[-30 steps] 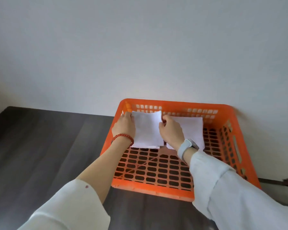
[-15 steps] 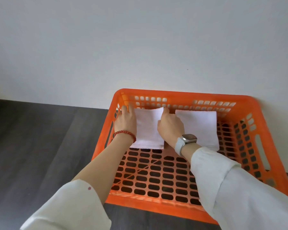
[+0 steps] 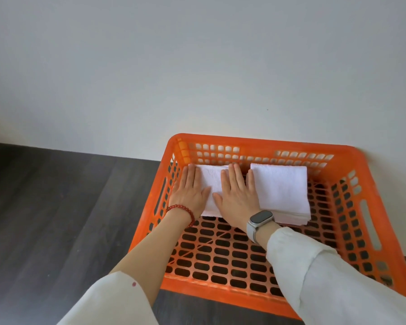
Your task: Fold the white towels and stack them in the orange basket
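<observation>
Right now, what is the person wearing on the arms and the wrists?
Both arms wear loose white sleeves, pushed up so the forearms are bare. The left sleeve has a small dark red spot. The left wrist carries a red bead bracelet. The right wrist carries a smartwatch with a dark rectangular face and a pale grey strap, just above the right sleeve. No rings are visible.

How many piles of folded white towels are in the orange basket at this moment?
2. One pile sits at the back left of the basket, pressed flat under the left hand and right hand. The other pile lies beside it on the right, untouched.
</observation>
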A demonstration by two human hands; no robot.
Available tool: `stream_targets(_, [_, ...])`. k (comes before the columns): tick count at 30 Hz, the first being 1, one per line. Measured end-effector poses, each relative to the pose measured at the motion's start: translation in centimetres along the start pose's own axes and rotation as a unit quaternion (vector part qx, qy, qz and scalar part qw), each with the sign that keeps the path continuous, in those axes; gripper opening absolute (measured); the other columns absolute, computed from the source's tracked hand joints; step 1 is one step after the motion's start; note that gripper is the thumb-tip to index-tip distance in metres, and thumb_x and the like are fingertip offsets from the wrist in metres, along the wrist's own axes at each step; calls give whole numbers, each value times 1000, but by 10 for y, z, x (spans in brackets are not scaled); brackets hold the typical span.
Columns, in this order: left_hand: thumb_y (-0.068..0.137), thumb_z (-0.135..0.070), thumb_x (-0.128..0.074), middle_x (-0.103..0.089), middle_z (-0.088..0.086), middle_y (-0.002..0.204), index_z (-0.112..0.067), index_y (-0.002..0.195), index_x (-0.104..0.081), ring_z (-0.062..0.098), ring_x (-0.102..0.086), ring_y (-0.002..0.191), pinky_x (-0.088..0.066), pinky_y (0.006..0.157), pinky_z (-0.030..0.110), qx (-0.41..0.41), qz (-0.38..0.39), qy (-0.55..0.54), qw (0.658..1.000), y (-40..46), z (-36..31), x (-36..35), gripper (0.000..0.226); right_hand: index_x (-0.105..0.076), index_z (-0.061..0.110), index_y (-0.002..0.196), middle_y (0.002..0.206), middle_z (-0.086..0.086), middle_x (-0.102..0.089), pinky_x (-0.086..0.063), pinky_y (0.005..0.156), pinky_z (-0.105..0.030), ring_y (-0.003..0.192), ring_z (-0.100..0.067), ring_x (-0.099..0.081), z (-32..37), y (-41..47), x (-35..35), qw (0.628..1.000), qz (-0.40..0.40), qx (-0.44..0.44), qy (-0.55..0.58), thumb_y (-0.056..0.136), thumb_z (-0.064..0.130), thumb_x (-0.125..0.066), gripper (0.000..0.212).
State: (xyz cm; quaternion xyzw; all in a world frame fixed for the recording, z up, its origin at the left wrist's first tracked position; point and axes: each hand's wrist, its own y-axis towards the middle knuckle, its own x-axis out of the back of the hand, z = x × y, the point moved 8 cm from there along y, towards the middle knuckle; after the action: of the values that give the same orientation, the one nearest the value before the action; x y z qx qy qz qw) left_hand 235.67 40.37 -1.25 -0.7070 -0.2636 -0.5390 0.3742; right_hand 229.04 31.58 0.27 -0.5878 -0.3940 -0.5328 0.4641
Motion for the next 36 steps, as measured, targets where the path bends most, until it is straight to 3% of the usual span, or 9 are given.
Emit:
stream_targets(6, [100,-31,-25,6,5,156,-19,147,-6,22,11,143,-8,118,39,-34,-118,1,992,-35,-18,79,52,-23,13,144,155,-8,-14,1,115,-49,144,-26,-1,-2,-18,82,996,-82,16,43,99,31,-26,49])
stream_targets(8, [98,-25,-31,-3,5,156,-20,146,-14,23,6,143,-10,116,39,-27,-160,-20,987,-59,-20,110,51,-32,14,139,148,-6,-31,-20,114,-44,138,-25,-24,-4,-36,113,990,-97,18,104,98,26,-30,43])
stream_targets(10, [97,-23,-36,-19,3,153,-19,142,-26,21,-5,143,-13,113,37,-31,-220,-50,974,-101,-26,154,47,-39,15,135,138,-4,-45,-42,96,-36,121,-22,-47,-4,-73,153,974,-116,19,194,98,23,-31,39])
stream_targets(14, [94,-24,-42,-48,1,136,-17,131,-47,20,-38,130,-23,107,36,-44,-310,-130,941,-179,-42,201,38,-50,14,127,130,-1,-54,-41,93,-25,116,-17,-53,-12,-145,202,940,-165,10,298,97,20,-37,33])
stream_targets(18, [91,-23,-47,-60,6,120,-12,120,-58,27,-53,114,-33,99,43,-118,-366,-194,902,-294,-92,208,33,-61,13,113,111,0,-65,-43,88,-25,103,-15,-59,-27,-277,237,903,-256,-23,344,94,15,-43,26])
stream_targets(25, [87,-22,-49,-63,10,115,-9,115,-62,31,-57,106,-46,89,47,-235,-302,-282,880,-456,-209,132,33,-61,14,111,103,2,-67,-41,81,-20,97,-14,-61,-75,-533,192,865,-274,-170,384,95,16,-43,25])
stream_targets(30, [90,-20,-49,-60,11,117,-10,118,-59,32,-55,107,-44,90,46,-348,-167,-288,876,-551,-364,61,32,-64,10,104,92,-1,-66,-45,84,-31,89,-20,-62,-148,-737,132,800,-305,-341,390,92,9,-48,20])
stream_targets(33, [86,-28,-43,-60,10,120,-11,118,-60,32,-56,108,-44,92,44,-442,-90,-273,850,-628,-478,23,40,-65,6,103,97,-11,-69,-47,86,-34,90,-25,-63,-190,-873,108,757,-335,-440,349,91,7,-50,19])
stream_targets(36, [82,-32,-41,-61,11,119,-8,117,-61,31,-58,107,-45,93,43,-540,-18,-262,800,-726,-593,-16,47,-64,5,105,99,-11,-68,-49,85,-36,88,-26,-63,-225,-1016,87,700,-362,-525,323,91,7,-49,20])
